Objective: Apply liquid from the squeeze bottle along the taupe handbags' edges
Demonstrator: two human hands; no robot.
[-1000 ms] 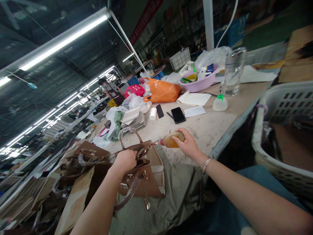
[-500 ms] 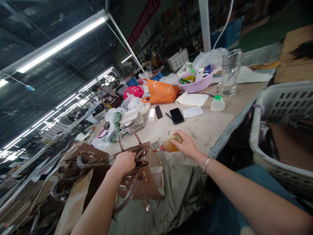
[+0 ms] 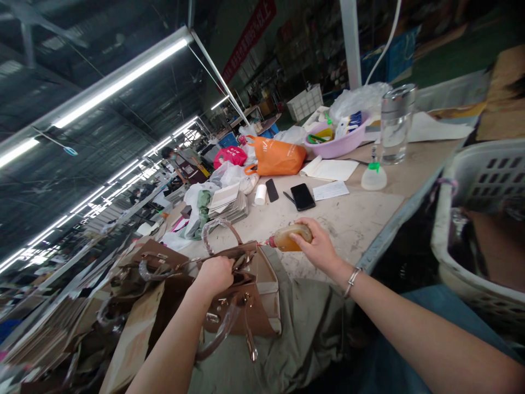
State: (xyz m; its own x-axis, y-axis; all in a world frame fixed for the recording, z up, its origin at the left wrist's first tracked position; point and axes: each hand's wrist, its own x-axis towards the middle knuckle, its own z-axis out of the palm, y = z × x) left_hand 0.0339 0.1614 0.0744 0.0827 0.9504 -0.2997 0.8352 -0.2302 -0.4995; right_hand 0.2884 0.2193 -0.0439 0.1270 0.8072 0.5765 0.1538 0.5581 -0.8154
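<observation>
A brown handbag [image 3: 262, 314] stands on grey-green cloth [image 3: 299, 328], its top open and a pale side panel facing right. My left hand [image 3: 217, 274] is closed on the bag's upper edge, with the fingertips hidden inside the opening. In my right hand [image 3: 318, 243] is a squeeze bottle [image 3: 289, 238] of amber liquid, held nearly level. Its thin tip points left and reaches the top corner of the bag's side; whether it touches cannot be made out. One clear-wrapped handle [image 3: 221, 224] stands up behind the opening, another hangs down the front.
More brown bags [image 3: 156, 254] crowd the left. Behind lie a stack of pale pieces [image 3: 229, 203], a black phone [image 3: 302, 197], an orange bag [image 3: 279, 156], a purple basin [image 3: 340, 145] and a glass bottle [image 3: 396, 128]. A white plastic crate [image 3: 443, 230] stands at right.
The bottle's tip has moved up along the bag's side to its top corner. My left hand keeps its hold on the bag. The whole view has shifted slightly.
</observation>
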